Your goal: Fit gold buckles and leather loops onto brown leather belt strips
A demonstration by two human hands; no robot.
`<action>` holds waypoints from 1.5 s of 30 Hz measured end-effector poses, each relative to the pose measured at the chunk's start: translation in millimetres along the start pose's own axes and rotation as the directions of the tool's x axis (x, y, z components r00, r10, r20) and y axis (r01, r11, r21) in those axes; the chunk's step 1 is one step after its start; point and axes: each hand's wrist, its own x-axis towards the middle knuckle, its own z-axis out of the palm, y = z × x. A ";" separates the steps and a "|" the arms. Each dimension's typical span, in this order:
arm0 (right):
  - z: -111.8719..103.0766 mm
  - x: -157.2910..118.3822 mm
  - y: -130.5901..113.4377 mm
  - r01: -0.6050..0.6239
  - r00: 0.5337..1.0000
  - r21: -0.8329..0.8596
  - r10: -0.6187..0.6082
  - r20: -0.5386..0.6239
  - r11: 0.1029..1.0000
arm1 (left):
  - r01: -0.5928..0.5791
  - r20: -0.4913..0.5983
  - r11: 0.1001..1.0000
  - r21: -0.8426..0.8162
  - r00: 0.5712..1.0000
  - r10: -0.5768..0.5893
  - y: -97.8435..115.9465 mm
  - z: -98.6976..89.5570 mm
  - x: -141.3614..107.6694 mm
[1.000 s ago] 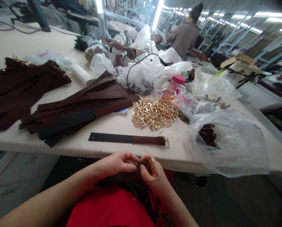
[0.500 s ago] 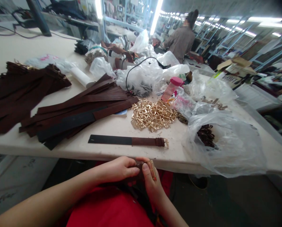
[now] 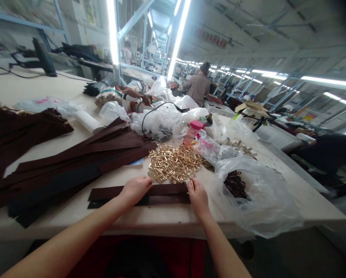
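Note:
A dark brown belt strap (image 3: 167, 189) lies stretched along the near part of the table. My left hand (image 3: 137, 189) is closed on its upper edge near the middle. At its right end my right hand (image 3: 198, 196) is closed, with the fingers covering most of the buckle there. Just below lies a second belt strap (image 3: 162, 200), partly covered by the first. Right behind both hands is a heap of gold-coloured buckles (image 3: 174, 163). To the left, a fanned pile of brown straps (image 3: 74, 154) spreads over the table.
A clear plastic bag (image 3: 265, 204) with dark brown loops (image 3: 236, 184) stands at the right edge. A pink bottle (image 3: 191, 133), plastic bags (image 3: 161, 119) and a white roll (image 3: 88, 121) are farther back. Another person (image 3: 198, 85) stands beyond the table.
Both hands have moved from my lap up to the table, carrying a belt strap. It now lies stretched out beside the strap that was there. The view has tilted upward.

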 end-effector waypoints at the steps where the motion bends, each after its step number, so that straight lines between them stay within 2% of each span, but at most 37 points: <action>1: 2.9 4.2 0.4 0.056 0.998 -0.053 -0.057 -0.004 0.997 | -0.002 -0.006 1.000 0.018 1.000 0.002 -0.7 7.3 5.3; 3: 8.6 6.5 -1.9 0.230 0.973 -0.201 -0.223 0.056 0.952 | -0.005 -0.017 0.999 0.039 1.000 0.006 -2.3 17.0 9.9; 5: 13.4 1.8 -4.9 0.391 0.920 -0.320 -0.358 0.157 0.863 | -0.005 -0.028 0.998 0.063 1.000 0.006 -2.4 21.5 6.8; 7: 16.3 -7.4 -4.6 0.443 0.896 -0.367 -0.399 0.193 0.818 | -0.004 -0.030 0.996 0.089 1.000 0.007 -0.1 23.3 -1.3; 10: 18.0 -21.5 5.4 0.447 0.894 -0.365 -0.423 0.147 0.817 | -0.068 -0.038 0.995 0.070 0.997 0.071 1.4 21.2 -12.7; 13: 19.7 -28.7 18.9 0.482 0.872 -0.337 -0.481 0.093 0.808 | -0.123 -0.124 0.992 0.025 0.984 0.126 -12.8 3.5 -12.1; 15: 20.8 -29.8 23.5 0.499 0.858 -0.333 -0.510 0.060 0.800 | -0.018 -0.225 0.997 0.077 0.974 0.035 -31.9 -19.1 -5.4; 17: 21.2 -30.1 23.9 0.502 0.851 -0.334 -0.524 0.027 0.798 | 0.178 -0.300 0.966 0.187 0.947 -0.116 -53.0 -43.6 2.2; 18: 21.2 -30.5 23.2 0.501 0.849 -0.332 -0.528 0.013 0.799 | 0.256 -0.294 0.933 0.253 0.939 -0.178 -62.0 -53.7 5.2; 20: 20.5 -32.0 21.2 0.497 0.850 -0.322 -0.526 -0.004 0.806 | 0.306 -0.259 0.894 0.328 0.939 -0.227 -74.2 -66.1 8.0; 25: 13.4 -36.6 14.7 0.486 0.856 -0.285 -0.516 -0.035 0.826 | 0.290 -0.256 0.887 0.359 0.945 -0.205 -73.5 -62.4 -0.2; 30: -1.9 -38.3 -13.3 0.459 0.840 -0.268 -0.512 -0.180 0.847 | 0.237 -0.237 0.903 0.359 0.959 -0.157 -68.8 -61.5 -9.7; 32: -5.7 -41.2 -30.2 0.473 0.843 -0.215 -0.510 -0.172 0.855 | 0.192 -0.231 0.907 0.374 0.967 -0.109 -70.2 -64.1 -10.4; 35: -6.0 -48.8 -52.6 0.489 0.865 -0.099 -0.496 -0.072 0.867 | 0.151 -0.241 0.893 0.424 0.969 -0.050 -68.3 -68.5 -11.9; 37: -3.6 -53.6 -63.1 0.424 0.905 -0.005 -0.424 0.006 0.905 | 0.136 -0.244 0.897 0.420 0.969 -0.032 -59.9 -71.7 -18.4; 38: -2.1 -55.0 -66.9 0.350 0.935 0.058 -0.353 0.041 0.935 | 0.117 -0.237 0.907 0.404 0.971 -0.019 -53.3 -72.9 -24.4; 40: 1.0 -55.4 -72.4 0.120 0.978 0.248 -0.157 0.134 0.961 | 0.022 -0.195 0.933 0.359 0.980 0.052 -36.6 -72.9 -41.7; 41: 2.5 -54.5 -74.3 -0.020 0.979 0.363 -0.056 0.198 0.931 | -0.052 -0.156 0.939 0.339 0.982 0.110 -27.5 -71.1 -52.1; 43: 5.4 -51.9 -77.2 -0.266 0.940 0.551 0.087 0.329 0.791 | -0.210 -0.080 0.933 0.293 0.967 0.243 -10.3 -63.2 -72.6; 45: 7.9 -49.9 -79.1 -0.390 0.905 0.632 0.152 0.398 0.669 | -0.298 -0.059 0.923 0.243 0.945 0.321 3.0 -51.3 -88.5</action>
